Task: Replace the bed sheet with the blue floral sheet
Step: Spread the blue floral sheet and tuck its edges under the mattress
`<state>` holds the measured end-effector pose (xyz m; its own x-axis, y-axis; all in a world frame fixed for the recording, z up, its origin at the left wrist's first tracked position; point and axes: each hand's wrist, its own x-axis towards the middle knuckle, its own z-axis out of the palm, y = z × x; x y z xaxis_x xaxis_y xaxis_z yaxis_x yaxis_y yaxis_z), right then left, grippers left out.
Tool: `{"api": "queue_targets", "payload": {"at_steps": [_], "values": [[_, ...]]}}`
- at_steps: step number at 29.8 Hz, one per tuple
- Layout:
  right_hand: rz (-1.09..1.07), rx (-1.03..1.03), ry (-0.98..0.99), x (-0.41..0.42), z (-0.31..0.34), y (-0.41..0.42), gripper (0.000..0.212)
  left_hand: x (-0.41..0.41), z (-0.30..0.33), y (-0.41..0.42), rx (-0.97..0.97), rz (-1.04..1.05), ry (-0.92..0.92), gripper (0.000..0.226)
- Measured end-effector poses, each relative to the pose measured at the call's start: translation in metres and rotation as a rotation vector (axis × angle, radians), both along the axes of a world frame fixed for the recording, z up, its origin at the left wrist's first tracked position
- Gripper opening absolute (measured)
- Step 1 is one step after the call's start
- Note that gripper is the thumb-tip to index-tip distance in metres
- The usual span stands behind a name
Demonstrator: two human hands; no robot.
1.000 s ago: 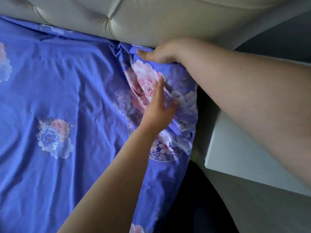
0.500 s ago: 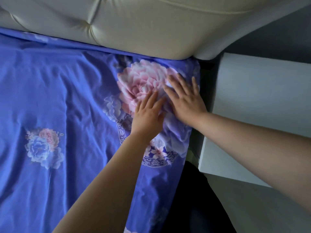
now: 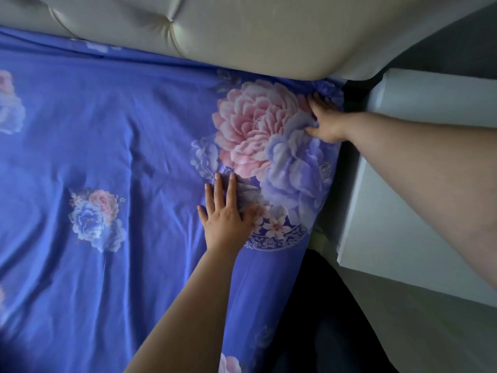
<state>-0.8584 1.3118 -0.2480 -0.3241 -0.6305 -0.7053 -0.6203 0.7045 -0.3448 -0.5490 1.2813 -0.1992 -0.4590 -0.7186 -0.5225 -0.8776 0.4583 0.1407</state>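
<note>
The blue floral sheet (image 3: 113,146) covers the mattress up to the headboard, with a large pink and lilac flower print at the right corner. My left hand (image 3: 224,214) lies flat on the sheet just below that print, fingers straight and spread. My right hand (image 3: 324,121) presses on the sheet at the right edge near the corner, its fingers pointing toward the headboard. A few soft creases run down the middle of the sheet.
A padded beige headboard (image 3: 242,36) runs along the top. A white bedside cabinet (image 3: 419,146) stands right of the bed, with a dark gap between them. Grey floor (image 3: 430,332) and dark clothing show at the bottom right.
My hands have parted: the left slid down and left across the sheet, the right moved out to the right edge near the corner. The corner now lies flatter.
</note>
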Motion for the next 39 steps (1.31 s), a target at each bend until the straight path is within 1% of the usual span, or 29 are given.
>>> {"api": "queue_targets", "payload": {"at_steps": [2,4,5,6,8,9,10,13,17,19,21,22,24,26,30,32,35,37,39], "values": [[-0.033,0.022,0.087,0.010,0.005,-0.002,0.080,0.013,-0.002,-0.003,0.012,-0.041,0.006,0.084],[-0.128,-0.033,0.255,0.036,0.019,0.001,0.072,0.022,-0.005,-0.003,0.023,-0.075,0.039,0.085],[-0.152,-0.120,0.337,0.057,0.026,0.005,0.068,0.027,-0.006,-0.001,0.012,-0.091,0.060,0.085],[-0.138,-0.250,0.391,0.082,0.031,0.012,0.062,0.034,-0.009,0.002,-0.015,-0.109,0.086,0.082],[-0.035,-0.497,0.398,0.146,0.038,0.033,0.049,0.055,-0.014,0.017,-0.084,-0.122,0.133,0.074],[0.022,-0.558,0.383,0.180,0.037,0.047,0.045,0.070,-0.017,0.028,-0.118,-0.114,0.140,0.068],[0.069,-0.567,0.372,0.214,0.034,0.064,0.043,0.086,-0.021,0.041,-0.144,-0.094,0.138,0.064],[0.191,-0.470,0.331,0.310,0.029,0.117,0.051,0.152,-0.030,0.080,-0.139,0.006,0.101,0.058],[0.290,-0.357,0.296,0.416,0.028,0.178,0.059,0.268,-0.027,0.135,-0.084,0.135,0.001,0.062],[0.295,-0.290,0.263,0.462,0.032,0.194,0.059,0.326,-0.020,0.162,-0.016,0.168,-0.088,0.064],[0.307,-0.218,0.229,0.501,0.039,0.204,0.055,0.381,-0.017,0.187,0.035,0.173,-0.141,0.061],[0.318,-0.221,0.231,0.520,0.040,0.208,0.052,0.404,-0.015,0.198,0.042,0.178,-0.153,0.061],[0.419,-0.242,0.178,0.561,0.040,0.221,0.050,0.447,-0.014,0.224,0.035,0.202,-0.181,0.061],[0.522,-0.200,0.077,0.597,0.040,0.237,0.052,0.482,-0.012,0.248,0.022,0.265,-0.168,0.059],[0.601,-0.212,0.039,0.660,0.045,0.278,0.053,0.542,-0.011,0.294,-0.007,0.379,-0.144,0.062],[0.639,-0.208,0.011,0.692,0.048,0.304,0.054,0.573,-0.006,0.322,-0.026,0.432,-0.123,0.060],[0.620,-0.208,-0.013,0.735,0.056,0.343,0.052,0.619,-0.002,0.363,-0.065,0.410,-0.096,0.059],[0.633,-0.210,-0.023,0.768,0.059,0.367,0.048,0.649,0.001,0.390,-0.042,0.400,-0.106,0.059],[0.663,-0.216,-0.018,0.804,0.064,0.385,0.046,0.682,0.005,0.411,-0.047,0.381,-0.075,0.057]]}}
